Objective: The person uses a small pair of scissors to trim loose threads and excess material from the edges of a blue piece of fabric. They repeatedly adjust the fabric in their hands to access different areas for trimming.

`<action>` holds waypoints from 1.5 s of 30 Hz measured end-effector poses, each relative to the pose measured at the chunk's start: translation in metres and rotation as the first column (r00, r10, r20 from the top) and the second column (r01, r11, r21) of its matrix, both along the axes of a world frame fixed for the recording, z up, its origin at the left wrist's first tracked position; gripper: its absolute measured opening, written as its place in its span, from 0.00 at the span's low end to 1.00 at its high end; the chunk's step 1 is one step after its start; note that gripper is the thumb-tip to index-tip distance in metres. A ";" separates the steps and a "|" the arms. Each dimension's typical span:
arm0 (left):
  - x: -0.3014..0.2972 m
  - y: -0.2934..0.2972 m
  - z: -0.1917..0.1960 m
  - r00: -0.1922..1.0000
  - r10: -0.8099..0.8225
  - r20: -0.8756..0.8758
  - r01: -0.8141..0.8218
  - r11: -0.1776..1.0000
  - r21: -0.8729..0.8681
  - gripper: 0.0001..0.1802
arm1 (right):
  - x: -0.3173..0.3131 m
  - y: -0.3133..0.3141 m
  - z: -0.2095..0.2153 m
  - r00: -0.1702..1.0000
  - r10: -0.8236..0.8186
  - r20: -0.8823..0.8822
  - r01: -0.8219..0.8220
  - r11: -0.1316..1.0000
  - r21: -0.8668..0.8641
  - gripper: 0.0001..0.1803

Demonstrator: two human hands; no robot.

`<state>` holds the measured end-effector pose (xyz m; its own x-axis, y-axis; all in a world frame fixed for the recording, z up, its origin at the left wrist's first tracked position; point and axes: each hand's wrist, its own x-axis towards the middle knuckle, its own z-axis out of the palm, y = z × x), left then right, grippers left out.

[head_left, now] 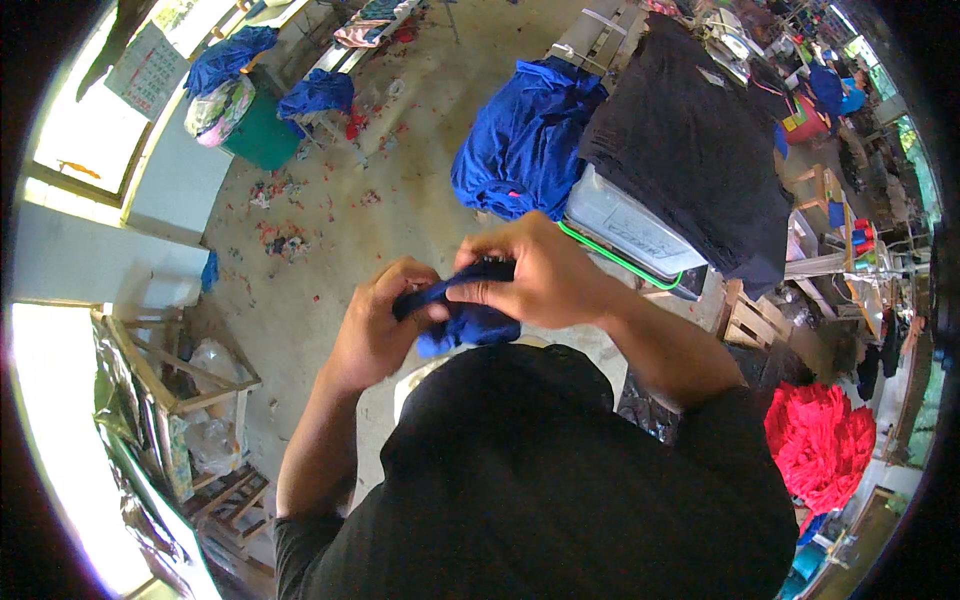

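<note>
In front of my chest, my left hand (378, 322) and my right hand (545, 272) both grip a dark blue piece of cloth (470, 326). A thick folded edge of it is pinched between thumb and fingers of each hand and runs from one hand to the other. Below that edge the lighter blue part hangs in loose folds. My black shirt hides whatever lies under its lower end, so the kind of garment cannot be made out.
Ahead to the right, a big blue cloth bundle (530, 135) sits beside a clear plastic bin (630, 222) and a pile of black cloth (690, 140). A red cloth heap (820, 445) lies at right. Leftward are a green tub (265, 135) and a wooden frame (215, 397). Scraps litter the concrete floor (340, 235).
</note>
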<state>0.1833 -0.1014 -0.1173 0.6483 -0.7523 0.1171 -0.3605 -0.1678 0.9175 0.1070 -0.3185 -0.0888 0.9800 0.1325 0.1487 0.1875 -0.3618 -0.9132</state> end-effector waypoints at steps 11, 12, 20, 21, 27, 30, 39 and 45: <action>0.149 -0.089 0.008 0.665 -0.424 -0.615 0.080 0.859 -0.506 0.23 | 0.129 -0.115 -0.020 0.942 -0.287 0.173 0.323 0.914 -0.246 0.25; 0.164 -0.098 0.008 0.674 -0.417 -0.610 0.028 0.839 -0.543 0.24 | 0.138 -0.119 -0.027 0.872 -0.401 0.281 0.463 0.862 -0.208 0.25; 0.310 -0.151 -0.025 0.336 -0.533 -0.777 0.132 0.843 -0.521 0.28 | 0.208 -0.109 -0.076 0.762 -0.647 0.026 0.640 0.759 0.116 0.25; 0.326 -0.159 -0.027 0.277 -0.552 -0.786 0.143 0.833 -0.534 0.28 | 0.223 -0.106 -0.084 0.765 -0.640 -0.072 0.642 0.751 0.156 0.24; 0.441 -0.200 -0.040 0.317 -0.664 -0.677 0.562 0.707 -0.429 0.35 | 0.265 -0.152 -0.065 0.766 -0.612 -0.195 0.634 0.769 0.078 0.14; 0.478 -0.238 -0.006 0.537 -0.577 -0.615 0.815 0.542 0.203 0.37 | 0.293 -0.206 0.010 0.759 -0.650 -0.035 0.644 0.757 -0.106 0.12; 0.612 -0.381 -0.031 0.434 0.129 0.892 0.096 0.978 -0.188 0.25 | 0.358 -0.380 0.116 0.127 -0.839 0.529 0.963 -0.022 -0.268 0.19; 0.596 -0.419 -0.034 0.865 -0.089 0.493 0.267 0.914 -0.304 0.27 | 0.292 -0.343 0.106 0.117 -0.821 0.558 0.918 -0.125 -0.376 0.13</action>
